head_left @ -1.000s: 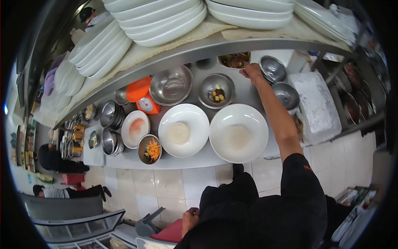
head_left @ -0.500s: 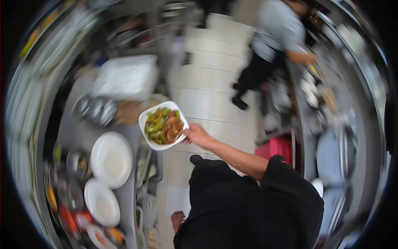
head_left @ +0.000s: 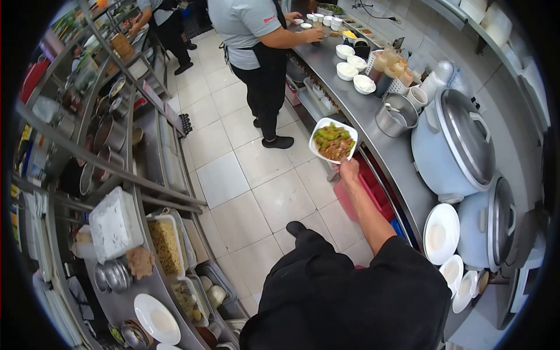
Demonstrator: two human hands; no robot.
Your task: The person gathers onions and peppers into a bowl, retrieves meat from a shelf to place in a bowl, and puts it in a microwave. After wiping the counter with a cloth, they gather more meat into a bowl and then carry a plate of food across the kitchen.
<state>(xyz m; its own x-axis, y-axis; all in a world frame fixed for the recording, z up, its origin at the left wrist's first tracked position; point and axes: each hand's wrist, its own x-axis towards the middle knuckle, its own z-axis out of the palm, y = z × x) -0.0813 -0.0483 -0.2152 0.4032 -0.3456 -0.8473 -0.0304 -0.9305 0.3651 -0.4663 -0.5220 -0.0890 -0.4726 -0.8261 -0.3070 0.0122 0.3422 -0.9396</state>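
My right hand (head_left: 349, 170) is closed on the near edge of a square white bowl (head_left: 333, 140). Green vegetable pieces and brown, saucy meat (head_left: 333, 142) fill the bowl. It is held level above the floor, close to the front edge of the steel counter (head_left: 379, 143) on the right, and does not touch it. A steel pot (head_left: 396, 115) stands on that counter beyond the bowl. My left hand is out of view.
Two large lidded cookers (head_left: 446, 146) and white plates (head_left: 441, 233) are on the right. A person (head_left: 251, 52) stands at the counter ahead, another (head_left: 160, 26) farther back. Left, a steel table (head_left: 111, 303) bears a white container (head_left: 115, 224); a red bin (head_left: 359, 189) sits below the right counter.
The view has turned toward the right counter, and the bowl in my right hand has swung from beside the left table to that counter. My left hand has gone out of view.
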